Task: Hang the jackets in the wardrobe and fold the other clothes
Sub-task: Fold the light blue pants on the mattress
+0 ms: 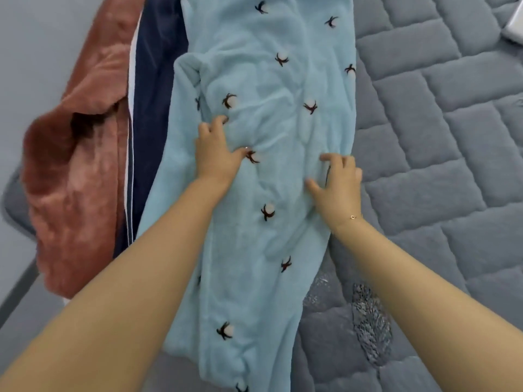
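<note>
A light blue fleece garment point(268, 89) with small dark and white cotton-flower marks lies lengthwise on the grey quilted bed point(438, 142). My left hand point(216, 152) rests on its middle, with fingers bent and fabric bunched under the fingertips. My right hand point(338, 183) sits on the garment's right side, fingers curled into the fleece near its edge. To the left lie a navy garment point(152, 89) with a white stripe and a rust-pink fluffy garment point(76, 176).
The bed's left edge and the pale floor point(25, 66) run along the left side. A white object point(513, 29) shows at the top right corner. A worn patch point(370, 326) marks the quilt near my right forearm.
</note>
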{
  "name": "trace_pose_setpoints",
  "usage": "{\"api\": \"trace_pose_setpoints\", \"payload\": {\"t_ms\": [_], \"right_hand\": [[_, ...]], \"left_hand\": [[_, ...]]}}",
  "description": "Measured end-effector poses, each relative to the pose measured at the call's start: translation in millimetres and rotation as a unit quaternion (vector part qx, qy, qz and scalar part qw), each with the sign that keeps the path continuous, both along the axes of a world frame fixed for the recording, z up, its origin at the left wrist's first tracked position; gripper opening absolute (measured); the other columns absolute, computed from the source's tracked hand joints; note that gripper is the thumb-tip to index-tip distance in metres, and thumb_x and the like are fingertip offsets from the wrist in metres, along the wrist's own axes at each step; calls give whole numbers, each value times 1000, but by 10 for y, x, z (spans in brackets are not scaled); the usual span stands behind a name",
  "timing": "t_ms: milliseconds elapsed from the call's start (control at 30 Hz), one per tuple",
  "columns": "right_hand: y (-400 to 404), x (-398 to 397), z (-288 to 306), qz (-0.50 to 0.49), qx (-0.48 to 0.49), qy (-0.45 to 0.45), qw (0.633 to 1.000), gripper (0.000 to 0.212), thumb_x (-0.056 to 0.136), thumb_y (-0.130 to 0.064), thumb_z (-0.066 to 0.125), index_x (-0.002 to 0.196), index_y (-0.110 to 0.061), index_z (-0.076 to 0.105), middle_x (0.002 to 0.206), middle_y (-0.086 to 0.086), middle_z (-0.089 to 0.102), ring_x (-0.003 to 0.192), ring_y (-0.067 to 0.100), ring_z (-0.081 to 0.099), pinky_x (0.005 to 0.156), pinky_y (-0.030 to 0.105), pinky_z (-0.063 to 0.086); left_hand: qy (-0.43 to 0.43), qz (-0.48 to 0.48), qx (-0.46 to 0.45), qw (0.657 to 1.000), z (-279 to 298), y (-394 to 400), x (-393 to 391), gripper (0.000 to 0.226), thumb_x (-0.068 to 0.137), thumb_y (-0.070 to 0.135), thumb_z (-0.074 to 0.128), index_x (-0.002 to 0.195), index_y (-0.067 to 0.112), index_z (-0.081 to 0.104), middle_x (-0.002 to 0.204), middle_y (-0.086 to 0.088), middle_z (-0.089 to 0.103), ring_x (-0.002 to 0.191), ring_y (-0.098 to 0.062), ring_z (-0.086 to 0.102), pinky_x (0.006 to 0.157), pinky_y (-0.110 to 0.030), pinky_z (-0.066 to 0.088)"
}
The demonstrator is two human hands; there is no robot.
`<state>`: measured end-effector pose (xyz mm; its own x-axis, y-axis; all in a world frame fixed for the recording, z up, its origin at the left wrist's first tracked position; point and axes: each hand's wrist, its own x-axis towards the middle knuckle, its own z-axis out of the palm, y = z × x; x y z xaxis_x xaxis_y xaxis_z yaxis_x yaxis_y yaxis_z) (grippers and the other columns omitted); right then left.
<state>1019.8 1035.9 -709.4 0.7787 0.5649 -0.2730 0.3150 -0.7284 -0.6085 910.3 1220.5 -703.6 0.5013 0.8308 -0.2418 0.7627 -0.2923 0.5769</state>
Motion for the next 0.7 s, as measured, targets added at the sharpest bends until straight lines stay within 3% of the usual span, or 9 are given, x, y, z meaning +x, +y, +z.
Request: {"api": "trace_pose_setpoints", "payload": {"t_ms": [100,233,300,400,467,567,633,700], "right_hand": [[3,116,-36,-4,40,19,999,27,89,-8,63,116,-11,58,117,4,51,108,20,50,87,17,38],[-331,42,127,1,91,78,993,22,84,0,63,99,-16,63,98,-5,59,82,0,51,72,0,36],[-659,-146,225,14,90,124,988,25,83,1,63,98,-18,64,93,-12,58,82,-7,52,72,2,38],[-1241,-490,340,78,14,222,972,24,84,2,63,97,-19,61,94,-5,58,83,5,55,71,12,41],[-1602,-636,414,117,-53,270,954,25,85,-1,64,95,-22,58,94,-1,58,83,14,55,69,12,41],[-1948,-671,544,149,-110,339,922,26,86,0,61,98,-23,61,97,1,60,81,11,54,70,12,44],[-2028,-592,608,140,-122,338,923,25,87,-3,61,103,-23,63,104,-1,61,78,8,55,69,12,45],[-1969,-400,633,60,-96,277,954,20,88,-10,65,105,-21,64,109,-1,62,86,10,59,79,20,50]], "left_hand": [[-64,-1,30,998,80,-33,-52,42,87,27,71,124,15,58,121,-3,52,103,-9,49,81,-10,31],[-133,-40,62,988,410,-378,-146,18,85,19,72,102,14,70,96,4,56,85,-3,50,76,-2,35],[-127,-83,23,988,552,-651,-212,12,84,17,72,96,15,73,91,3,59,82,-7,55,76,-10,41],[-37,-174,-131,975,669,-1169,-378,17,84,13,71,97,21,75,98,4,62,93,-13,60,85,-26,46],[22,-206,-202,957,736,-1549,-527,20,84,12,68,97,24,75,102,8,62,100,-11,59,89,-27,46],[59,-214,-251,942,848,-1926,-750,15,88,25,69,101,30,73,107,14,60,105,-7,57,93,-24,45],[71,-208,-272,937,944,-2012,-837,15,89,43,64,102,39,70,105,20,62,102,-1,59,92,-26,47],[23,-119,-229,966,1095,-1931,-829,17,90,50,60,91,37,72,92,22,69,90,0,63,84,-30,52]]}}
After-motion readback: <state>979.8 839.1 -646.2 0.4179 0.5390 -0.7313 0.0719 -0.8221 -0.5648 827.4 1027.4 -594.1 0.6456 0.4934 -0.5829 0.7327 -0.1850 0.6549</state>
